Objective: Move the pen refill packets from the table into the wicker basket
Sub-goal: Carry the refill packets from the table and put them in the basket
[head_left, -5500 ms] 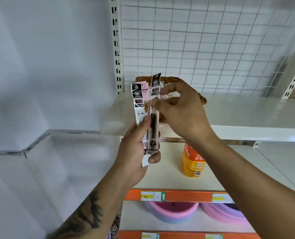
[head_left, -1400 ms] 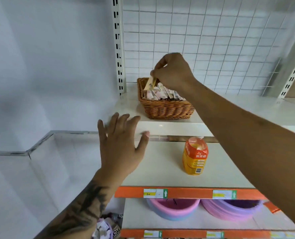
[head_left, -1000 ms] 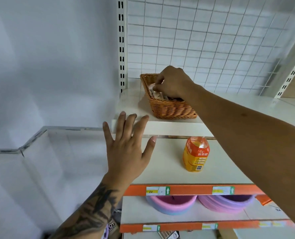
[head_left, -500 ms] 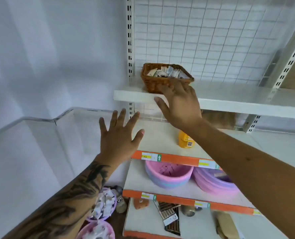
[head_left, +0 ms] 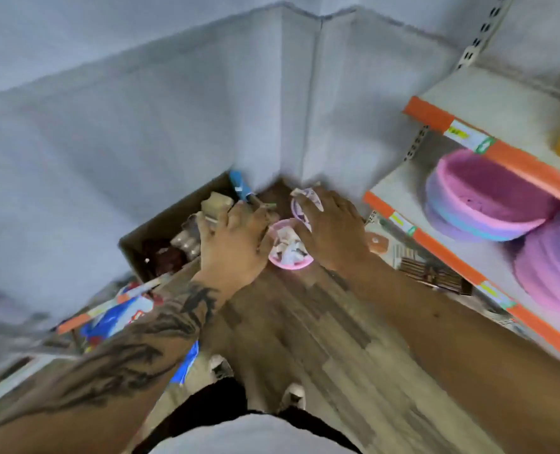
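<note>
Seen from above, blurred by motion: two bare forearms stretched down toward a wood-grain plank floor [head_left: 304, 326] in the corner of pale grey walls. Left hand [head_left: 231, 244], on a tattooed forearm, spread palm-down with fingers loosely extended over the edge of a brown cardboard box [head_left: 160, 231] packed with small, indistinct goods; gripping nothing visible. Right hand [head_left: 332, 229] likewise palm-down, fingers reaching over a small round purple bowl [head_left: 300, 204] at the wall; whether the fingertips pinch anything there cannot be told through the blur. Between the two hands, a small round pink bowl [head_left: 290, 262] on the floor, heaped with crumpled-looking white and pale pen refill packets [head_left: 288, 249], flat and papery, print unreadable. More pale packets [head_left: 306, 193] poking up from the purple bowl just beyond. At right, white metal shelves [head_left: 488, 103] edged in glossy orange strips with yellow-green price tags, carrying two wide, ribbed pink and purple baskets [head_left: 478, 198], soft-walled and round. Lower left, a blue, red and white printed package [head_left: 114, 319] lying beside the box. Bottom centre, black trousers and pale shoe tips.
</note>
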### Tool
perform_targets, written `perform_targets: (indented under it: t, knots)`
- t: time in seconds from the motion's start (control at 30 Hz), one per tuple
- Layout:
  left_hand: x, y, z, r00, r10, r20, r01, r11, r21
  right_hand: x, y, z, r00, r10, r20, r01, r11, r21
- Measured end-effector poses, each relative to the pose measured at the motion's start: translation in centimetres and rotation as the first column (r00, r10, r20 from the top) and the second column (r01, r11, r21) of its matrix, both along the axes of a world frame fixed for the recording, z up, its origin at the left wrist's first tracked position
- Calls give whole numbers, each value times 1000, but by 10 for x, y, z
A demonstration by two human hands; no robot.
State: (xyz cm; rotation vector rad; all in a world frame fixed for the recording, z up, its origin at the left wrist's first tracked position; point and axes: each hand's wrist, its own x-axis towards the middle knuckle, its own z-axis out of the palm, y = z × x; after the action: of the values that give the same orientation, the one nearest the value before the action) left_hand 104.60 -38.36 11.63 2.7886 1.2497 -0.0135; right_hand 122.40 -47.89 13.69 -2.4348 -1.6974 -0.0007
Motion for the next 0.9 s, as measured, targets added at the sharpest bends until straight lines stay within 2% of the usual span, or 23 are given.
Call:
perform_targets:
  t: [0.2,0.37,0.47,0.53,0.73,0.9]
  knots:
    - [-177,-31,-48,949,311,-54,-316,937,-149,-158,11,-45,974,158,-161,-187,966,-180]
    - [-339,-51,-71,831,547,-98,-554,800,-231,-312,31,-72,923,302,-238,-362,892,-272]
    - [-438,-70,-76,740,670,-64,-654,694,-301,-418,43,-86,882,387,-268,-462,821,-335]
    - [-476,-85,-80,712,699,-67,-681,665,-306,-461,45,-94,867,409,-286,-492,794,-357]
    - [-637,-104,-96,548,821,-161,-819,487,-304,-623,57,-113,794,529,-300,-608,679,-411]
    - [-725,-101,-102,413,901,-134,-888,365,-281,-707,74,-121,733,592,-334,-678,596,-431]
